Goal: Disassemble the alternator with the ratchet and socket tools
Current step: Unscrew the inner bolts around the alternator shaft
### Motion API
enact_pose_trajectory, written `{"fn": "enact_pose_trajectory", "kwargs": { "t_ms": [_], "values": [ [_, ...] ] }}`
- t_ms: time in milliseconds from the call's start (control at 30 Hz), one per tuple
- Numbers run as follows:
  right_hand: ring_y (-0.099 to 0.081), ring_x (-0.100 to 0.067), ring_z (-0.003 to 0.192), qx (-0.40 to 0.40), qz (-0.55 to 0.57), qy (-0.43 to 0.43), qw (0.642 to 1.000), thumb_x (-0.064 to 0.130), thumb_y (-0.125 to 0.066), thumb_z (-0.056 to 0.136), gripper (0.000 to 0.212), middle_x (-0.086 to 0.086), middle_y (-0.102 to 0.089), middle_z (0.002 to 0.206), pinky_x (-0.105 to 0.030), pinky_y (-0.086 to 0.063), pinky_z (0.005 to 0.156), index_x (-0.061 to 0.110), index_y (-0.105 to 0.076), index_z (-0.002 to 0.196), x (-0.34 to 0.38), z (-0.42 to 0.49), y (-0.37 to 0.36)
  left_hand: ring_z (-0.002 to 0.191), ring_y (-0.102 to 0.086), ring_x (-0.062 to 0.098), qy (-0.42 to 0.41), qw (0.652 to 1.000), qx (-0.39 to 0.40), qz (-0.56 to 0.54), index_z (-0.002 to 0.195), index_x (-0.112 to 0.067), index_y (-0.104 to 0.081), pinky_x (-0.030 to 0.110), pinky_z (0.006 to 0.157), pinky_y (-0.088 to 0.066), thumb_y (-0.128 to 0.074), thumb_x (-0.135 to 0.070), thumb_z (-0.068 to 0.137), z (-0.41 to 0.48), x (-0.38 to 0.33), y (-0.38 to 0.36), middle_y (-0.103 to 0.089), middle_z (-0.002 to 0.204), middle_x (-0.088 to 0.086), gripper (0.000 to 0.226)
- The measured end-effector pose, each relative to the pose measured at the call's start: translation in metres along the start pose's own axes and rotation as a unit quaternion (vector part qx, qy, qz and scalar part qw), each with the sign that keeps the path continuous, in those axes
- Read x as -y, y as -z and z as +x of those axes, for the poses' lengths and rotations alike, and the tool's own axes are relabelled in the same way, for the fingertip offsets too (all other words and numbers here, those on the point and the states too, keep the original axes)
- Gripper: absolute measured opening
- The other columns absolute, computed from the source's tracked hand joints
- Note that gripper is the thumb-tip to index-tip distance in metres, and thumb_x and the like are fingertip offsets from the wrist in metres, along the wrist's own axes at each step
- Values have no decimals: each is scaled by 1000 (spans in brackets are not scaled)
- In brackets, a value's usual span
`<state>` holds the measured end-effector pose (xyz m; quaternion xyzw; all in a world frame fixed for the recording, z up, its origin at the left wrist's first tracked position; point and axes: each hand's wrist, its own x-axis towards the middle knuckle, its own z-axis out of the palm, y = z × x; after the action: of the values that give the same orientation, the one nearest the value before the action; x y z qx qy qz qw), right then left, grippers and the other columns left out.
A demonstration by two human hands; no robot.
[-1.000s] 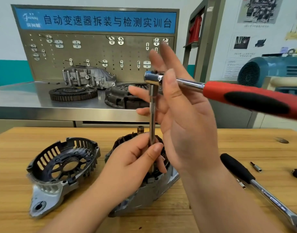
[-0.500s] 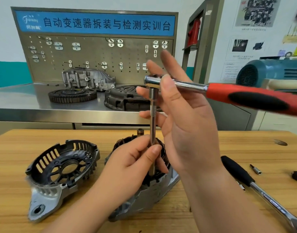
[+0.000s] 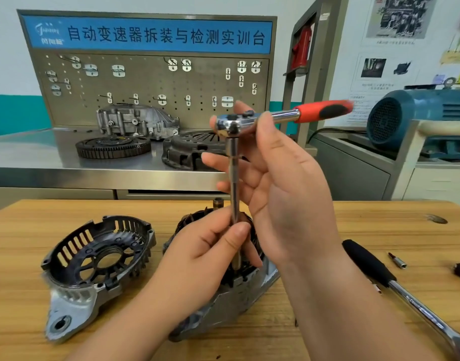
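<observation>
End cover off: slotted grey cast-metal end cover (image 3: 93, 259) lies beside grey alternator body (image 3: 236, 303) (windings exposed). Left hand (image 3: 205, 246) pinches chrome extension bar (image 3: 234, 162); right hand (image 3: 283, 183) pinches red-handled ratchet (image 3: 315, 112) at head. Rest prob. still bolted.

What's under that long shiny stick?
The extension reaches down into the alternator, among its dark windings. The left hand pinches it; the right hand holds the ratchet on top. Its tip and any bolt below are hidden.
</observation>
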<state>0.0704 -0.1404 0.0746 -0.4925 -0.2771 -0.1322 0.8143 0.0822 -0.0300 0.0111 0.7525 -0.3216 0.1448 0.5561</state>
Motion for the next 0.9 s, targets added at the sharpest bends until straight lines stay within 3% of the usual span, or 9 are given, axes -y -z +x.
{"fn": "enact_pose_trajectory", "kwargs": {
  "t_ms": [100, 200, 367, 533, 633, 700, 767, 833, 900],
  "values": [
    [-67, -17, 91, -1, -35, 62, 997, 25, -57, 88, 29, 5, -72, 111, -24, -54, 67, 30, -66, 115, -1, -1, -1, 78, -63, 21, 7, 1000, -21, 22, 96, -26, -63, 27, 71, -50, -50, -45, 87, 2, 0, -1, -73, 87, -13, 24],
    [-67, -18, 96, 6, -56, 107, 993, 19, -57, 88, 31, 10, -69, 118, -25, -53, 72, 28, -65, 117, 0, -2, -2, 75, -64, 12, 2, 998, -29, 49, 92, -23, -66, 21, 70, -50, -47, -40, 87, 2, 1, -2, -72, 81, -15, 26],
    [-73, -21, 80, 3, 3, 27, 1000, 39, -51, 89, 34, 3, -71, 116, -26, -55, 64, 25, -60, 119, 3, -1, -1, 71, -63, 27, -9, 999, 8, 30, 86, -11, -62, 44, 71, -48, -39, -51, 88, -2, 0, -2, -71, 75, -9, 47],
    [-71, -19, 68, 0, 49, -48, 998, 44, -35, 97, 42, -4, -76, 99, -23, -52, 53, 11, -58, 109, 4, 1, 3, 71, -63, 23, -4, 999, 28, 17, 82, -16, -61, 43, 71, -48, -38, -48, 90, -2, -2, -1, -70, 75, -7, 40],
    [-70, -18, 78, -11, 24, -4, 1000, 43, -51, 90, 31, 0, -74, 101, -23, -54, 57, 24, -65, 110, -1, 1, 3, 73, -64, 21, -2, 1000, 18, 22, 85, -10, -62, 37, 72, -49, -40, -48, 87, 0, -2, -1, -72, 75, -5, 44],
    [-69, -14, 88, -11, -26, 55, 998, 32, -56, 90, 26, 7, -72, 109, -24, -54, 64, 31, -66, 114, 0, 1, 4, 72, -64, 21, -2, 1000, 3, 29, 88, -8, -64, 36, 70, -49, -43, -48, 87, 0, -3, -1, -72, 75, -6, 45],
    [-66, -8, 100, 10, -115, 105, 988, 28, -56, 93, 27, 12, -66, 121, -27, -54, 78, 33, -63, 119, 6, 1, 6, 71, -64, 25, 8, 1000, -5, 30, 93, -6, -64, 39, 70, -49, -47, -44, 89, 0, -4, -3, -72, 74, -6, 42],
    [-65, -6, 106, 40, -191, 98, 976, 33, -51, 97, 33, 6, -63, 129, -27, -53, 87, 23, -60, 127, 7, 0, 7, 74, -64, 28, 12, 999, -16, 40, 96, -3, -64, 39, 70, -48, -46, -40, 88, 0, -3, -4, -73, 78, -8, 42],
    [-67, -10, 105, 12, -113, 89, 990, 27, -53, 95, 34, 4, -63, 130, -22, -53, 78, 24, -58, 128, 6, 0, 5, 73, -64, 28, 7, 999, -15, 47, 94, -5, -64, 41, 70, -49, -47, -45, 88, 0, -3, -5, -72, 78, -9, 44]
  ]
}}
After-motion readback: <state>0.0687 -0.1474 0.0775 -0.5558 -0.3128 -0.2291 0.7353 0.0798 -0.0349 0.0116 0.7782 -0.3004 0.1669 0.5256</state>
